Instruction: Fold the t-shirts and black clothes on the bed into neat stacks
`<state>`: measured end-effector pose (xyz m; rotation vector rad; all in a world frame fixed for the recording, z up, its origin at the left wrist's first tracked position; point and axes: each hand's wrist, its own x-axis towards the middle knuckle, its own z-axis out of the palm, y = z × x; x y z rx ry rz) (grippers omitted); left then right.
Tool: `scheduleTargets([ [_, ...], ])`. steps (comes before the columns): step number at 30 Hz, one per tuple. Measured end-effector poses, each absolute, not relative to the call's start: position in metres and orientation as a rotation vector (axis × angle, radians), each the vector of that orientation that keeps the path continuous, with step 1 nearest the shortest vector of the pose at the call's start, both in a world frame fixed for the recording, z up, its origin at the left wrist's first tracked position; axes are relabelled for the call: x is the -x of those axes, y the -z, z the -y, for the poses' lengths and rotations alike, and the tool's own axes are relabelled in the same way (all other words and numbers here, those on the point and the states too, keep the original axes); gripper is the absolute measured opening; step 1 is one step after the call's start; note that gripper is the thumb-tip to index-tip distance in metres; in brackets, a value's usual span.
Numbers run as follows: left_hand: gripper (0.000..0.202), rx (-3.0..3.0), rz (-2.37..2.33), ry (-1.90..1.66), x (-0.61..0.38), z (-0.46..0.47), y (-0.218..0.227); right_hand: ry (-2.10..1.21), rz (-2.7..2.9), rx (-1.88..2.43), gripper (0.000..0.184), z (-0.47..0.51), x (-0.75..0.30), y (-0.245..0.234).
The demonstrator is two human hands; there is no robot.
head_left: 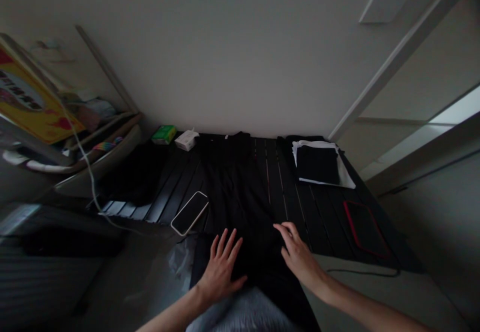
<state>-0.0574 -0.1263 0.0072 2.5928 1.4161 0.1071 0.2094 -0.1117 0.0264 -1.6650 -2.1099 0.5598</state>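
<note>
at the near edge, a pale grey fluffy fabric (240, 312) sits below both forearms. just above it, the left hand (221, 267) lies open and palm down on a black garment (240, 207), its fingers spread. the right hand (300, 257) is also open, fingers lightly curved, with its fingertips (279, 228) on the same cloth and no clear pinch. the garment runs lengthwise from under the hands along the middle of a dark slatted bench (281, 187), its far end near the wall. left of the left hand is a crumpled clear plastic bag (180, 262). farther on, a phone in a pale case (189, 213) lies on the slats against the garment's left side. to the right, a thin black cable (363, 272) curves below a black flat case with a red edge (365, 229). beyond that case sits a folded stack of black and white cloth (318, 164). at the far end, a small white box (186, 140) and a green packet (164, 134) stand by the wall. far left, a white cable (84, 162) hangs beside a yellow printed board (33, 102).
</note>
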Motion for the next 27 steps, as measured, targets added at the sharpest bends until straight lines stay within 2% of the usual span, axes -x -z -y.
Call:
scheduleTargets([
  [2, 0.098, -2.563, -1.574, -0.131, 0.038, 0.133, 0.0, -0.475, 2.132, 1.587, 0.058, 0.116, -0.208, -0.034],
  [5, 0.087, -2.525, -1.836, -0.139, 0.014, 0.132, 0.006, -0.321, 2.169, 1.511, 0.051, 0.124, -0.209, -0.046],
  [9, 0.069, -2.587, -1.762, -0.044, 0.021, 0.132, -0.003, -0.063, 2.228, 1.508, 0.043, 0.131, -0.225, -0.053],
  [14, 0.075, -2.604, -1.691, 0.166, 0.068, 0.146, -0.028, 0.231, 2.467, 1.507, 0.052, 0.142, -0.242, -0.033],
  [17, 0.076, -2.607, -1.721, 0.2, 0.079, 0.15, -0.037, 0.172, 2.609, 1.363, 0.05, 0.148, -0.233, -0.026],
  [20, 0.077, -2.602, -1.693, 0.207, 0.073, 0.15, -0.052, 0.076, 2.62, 1.255, 0.044, 0.149, -0.22, -0.041],
  [24, 0.074, -2.702, -1.615, -0.148, 0.057, 0.148, -0.089, 0.072, 2.424, 1.253, 0.039, 0.149, -0.218, -0.078],
  [27, 0.068, -2.716, -1.537, -0.323, 0.048, 0.151, -0.099, 0.011, 2.425, 1.285, 0.038, 0.151, -0.218, -0.087],
])
